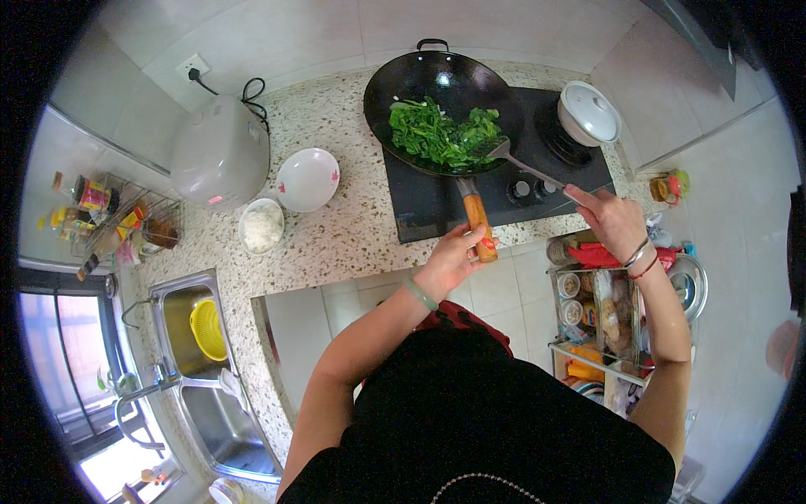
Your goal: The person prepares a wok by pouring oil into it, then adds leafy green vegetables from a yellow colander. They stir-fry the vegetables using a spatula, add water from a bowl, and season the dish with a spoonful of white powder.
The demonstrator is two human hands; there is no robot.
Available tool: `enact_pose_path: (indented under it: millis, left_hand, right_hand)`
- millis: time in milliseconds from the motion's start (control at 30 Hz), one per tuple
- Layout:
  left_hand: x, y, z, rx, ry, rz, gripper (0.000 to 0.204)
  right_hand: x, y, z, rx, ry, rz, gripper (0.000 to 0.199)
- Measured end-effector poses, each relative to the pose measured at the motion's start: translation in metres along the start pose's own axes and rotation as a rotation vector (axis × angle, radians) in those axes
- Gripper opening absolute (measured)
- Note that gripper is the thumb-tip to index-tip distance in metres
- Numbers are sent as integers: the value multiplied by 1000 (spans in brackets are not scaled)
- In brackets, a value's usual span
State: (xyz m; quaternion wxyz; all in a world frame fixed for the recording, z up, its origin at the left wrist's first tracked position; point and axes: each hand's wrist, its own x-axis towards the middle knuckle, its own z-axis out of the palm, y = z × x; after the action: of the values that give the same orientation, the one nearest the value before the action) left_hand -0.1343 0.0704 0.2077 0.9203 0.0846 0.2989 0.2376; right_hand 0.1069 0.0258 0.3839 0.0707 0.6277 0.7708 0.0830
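Note:
A large black wok stands on the left side of the black gas stove. Bright green leafy vegetables lie heaped in it, with a few small pale bits by them. My left hand is closed round the wok's wooden handle. A spatula slants down into the wok from my right hand, which is closed on its handle end. The spatula's blade touches the right edge of the leaves and is partly hidden by them.
Left of the stove are an empty white plate, a bowl of white rice and a rice cooker. A lidded white pot sits on the right burner. A double sink is far left; a loaded rack stands right.

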Motion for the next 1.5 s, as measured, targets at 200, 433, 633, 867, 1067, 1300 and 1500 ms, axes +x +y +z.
enact_pose_path:
  millis: [200, 433, 633, 867, 1067, 1300, 1500]
  left_hand:
    - [-1, 1, 2, 14, -13, 2, 27]
    - [-1, 0, 1, -6, -6, 6, 27]
    - [0, 1, 2, 5, 13, -17, 28]
    - [3, -1, -3, -5, -9, 8, 27]
    - [3, -5, 1, -24, -5, 23, 27]
    - [1, -3, -6, -28, -20, 39, 29]
    - [0, -2, -2, -23, -16, 27, 27]
  right_hand:
    - [45, -14, 63, 121, 35, 29, 37]
    - [60, -47, 96, 305, 42, 96, 37]
    - [28, -30, 50, 362, 111, 247, 30]
    - [44, -49, 18, 595, 110, 58, 30]
    - [91, -73, 52, 853, 25, 114, 32]
    - [106, -43, 46, 978, -52, 437, 33]
    - [82, 6, 46, 1069, -16, 649, 34]
